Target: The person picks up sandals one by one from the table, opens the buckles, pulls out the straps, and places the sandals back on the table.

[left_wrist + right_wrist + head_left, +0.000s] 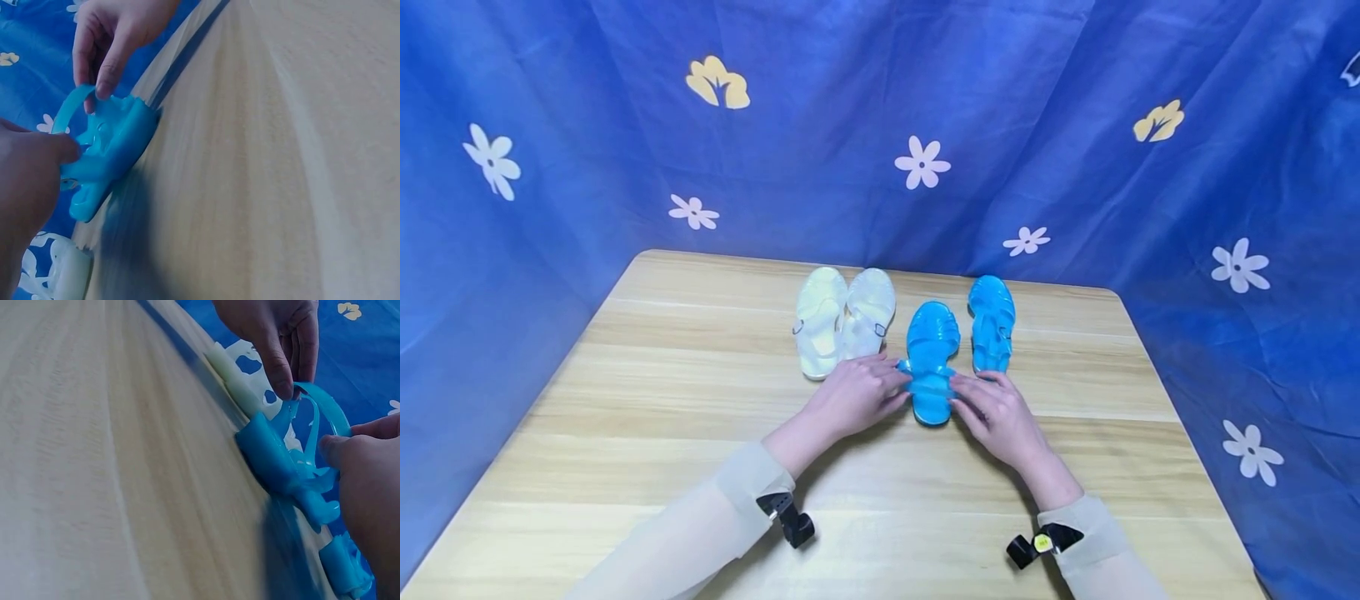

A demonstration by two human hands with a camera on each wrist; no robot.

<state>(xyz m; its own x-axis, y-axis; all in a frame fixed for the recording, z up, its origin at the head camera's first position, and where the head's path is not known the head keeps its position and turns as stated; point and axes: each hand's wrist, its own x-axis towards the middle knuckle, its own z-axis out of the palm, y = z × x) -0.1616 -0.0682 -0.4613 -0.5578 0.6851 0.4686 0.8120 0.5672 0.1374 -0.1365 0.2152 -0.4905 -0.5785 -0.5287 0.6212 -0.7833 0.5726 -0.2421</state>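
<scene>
Wood table (662,433), pale grain, blue flowered cloth (587,125) hung all round. White sandals (844,321) at 12 o'clock, mid-table. Your left hand (857,396) pinches the near blue sandal (931,358) from 9 o'clock, your right hand (996,412) pinches it from 3 o'clock, fingers curled on its strap. Second blue sandal (991,323) lies just beside, at 1 o'clock.

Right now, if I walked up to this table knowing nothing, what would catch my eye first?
Probably the bright blue sandal mid-table, held between the left hand and the right hand, which pinch it from either side. Its mate lies just to the right, and a white pair sits to the left. Behind the wooden table hangs a blue flowered cloth.
</scene>
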